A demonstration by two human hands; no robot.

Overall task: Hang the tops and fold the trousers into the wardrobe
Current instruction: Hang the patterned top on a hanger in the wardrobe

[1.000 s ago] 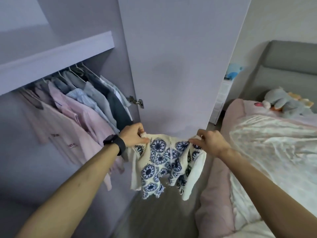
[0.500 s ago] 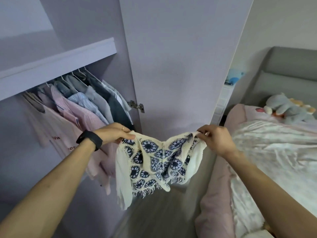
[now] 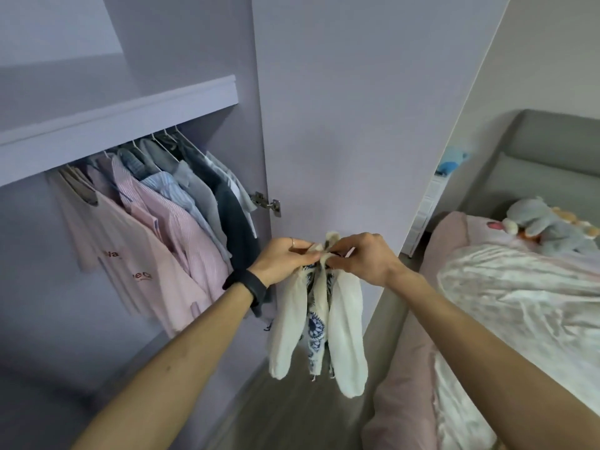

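Just outside the wardrobe [image 3: 181, 34], a knitted top [image 3: 345, 326] is held bunched by both hands

The cream top with its blue medallion pattern is gathered at its upper edge. It is pinched there by the left hand [image 3: 282, 261] and the right hand [image 3: 365, 256], which are set close together. The fingers and thumbs of both hands are curled round the bunched knit. The garment is suspended straight down in narrow folds, with the two plain cream sleeves on the outside and the patterned panel between them. It is held in the air in front of the open wardrobe door [image 3: 357, 108], above the floor [image 3: 276, 410]. A black wristband [image 3: 246, 285] is worn on the left wrist and a thin ring [image 3: 293, 242] is seen on a left finger.

Inside the wardrobe, under the front edge of the shelf [image 3: 130, 121], a row of hung tops [image 3: 168, 222] is seen on hangers. Pale pink ones are at the left, striped and grey ones in the middle, and a dark one nearest the door's hinge [image 3: 268, 203]. At the right edge of the view a bed [image 3: 412, 368] is covered with a pale crumpled quilt [image 3: 526, 313], and a grey plush toy [image 3: 548, 225] is laid near its headboard [image 3: 552, 147]. A blue toy [image 3: 451, 160] is set on a white drawer unit [image 3: 428, 206] between door and bed.
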